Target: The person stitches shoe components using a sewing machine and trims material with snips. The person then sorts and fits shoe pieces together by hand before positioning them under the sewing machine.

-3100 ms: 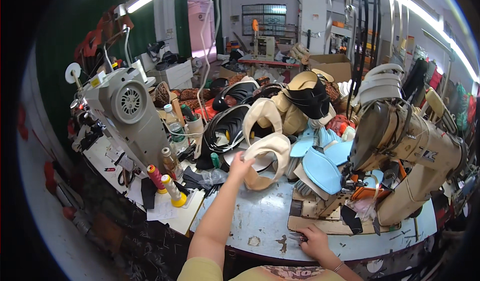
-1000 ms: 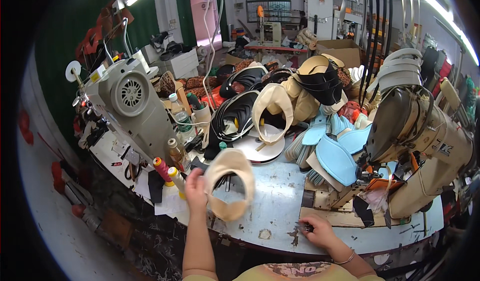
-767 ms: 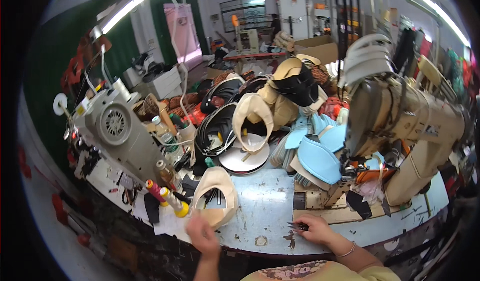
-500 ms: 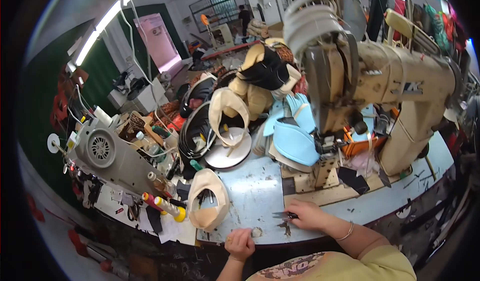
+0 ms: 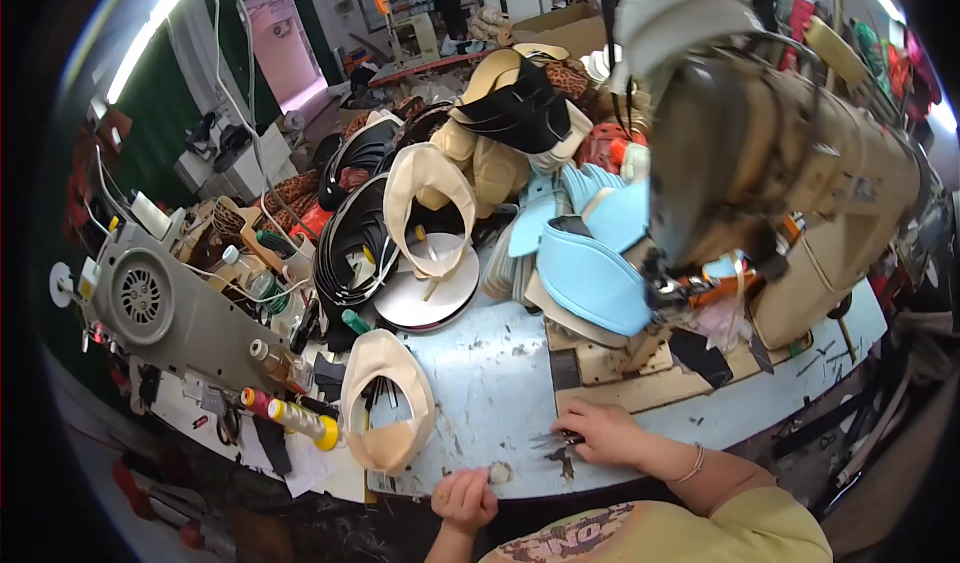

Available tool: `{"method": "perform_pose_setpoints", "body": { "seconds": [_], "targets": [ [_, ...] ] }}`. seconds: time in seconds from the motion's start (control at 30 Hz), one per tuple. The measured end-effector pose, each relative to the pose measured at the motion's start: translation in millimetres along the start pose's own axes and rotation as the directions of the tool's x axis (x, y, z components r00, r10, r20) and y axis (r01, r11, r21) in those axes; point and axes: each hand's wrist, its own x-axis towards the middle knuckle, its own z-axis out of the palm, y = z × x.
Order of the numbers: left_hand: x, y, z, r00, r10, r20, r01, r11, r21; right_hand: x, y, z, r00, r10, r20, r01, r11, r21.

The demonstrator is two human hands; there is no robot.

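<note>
Holding dark snips (image 5: 569,438) in the right hand (image 5: 605,436), maybe to have them handy, and making a loose fist with the left hand (image 5: 465,501) near a cream ring (image 5: 390,449).

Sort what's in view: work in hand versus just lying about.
Likely work in hand:
right hand, holding a small dark tool
left hand, curled, nothing visibly held
beige ring-shaped piece, nearest left hand

Likely just lying about:
clear bottle
yellow-based thread spool
black scrap

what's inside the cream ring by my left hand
Thin dark strips and a patch of pale blue tabletop show inside the cream ring; whatever its band covers underneath can't be seen.
</note>
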Motion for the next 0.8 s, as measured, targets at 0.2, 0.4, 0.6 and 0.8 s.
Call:
{"method": "perform_pose_setpoints", "body": {
  "seconds": [0.2,0.4,0.6,0.8],
  "targets": [
    [-12.0,13.5,-12.9,0.998,-0.001,0.062,0.004,0.998,-0.058,-6.7,-9.1,4.7,0.994,0.067,-0.090,-0.072,0.996,-0.056],
    [-38.8,24.2,-10.6,0.993,-0.074,0.096,0.076,0.997,-0.014,-13.3,-11.9,11.4,0.952,0.041,-0.303,-0.108,0.972,-0.210],
    [-115.6,9.3,2.0,0.980,0.079,0.182,-0.079,0.997,-0.005,-8.9,-17.0,10.9,0.973,0.154,-0.173,-0.189,0.959,-0.211],
    [-39.3,17.0,-18.8,0.822,-0.193,0.536,0.331,0.928,-0.173,-16.5,-9.6,22.7,0.962,0.208,-0.177,-0.253,0.924,-0.288]
  ]
}}
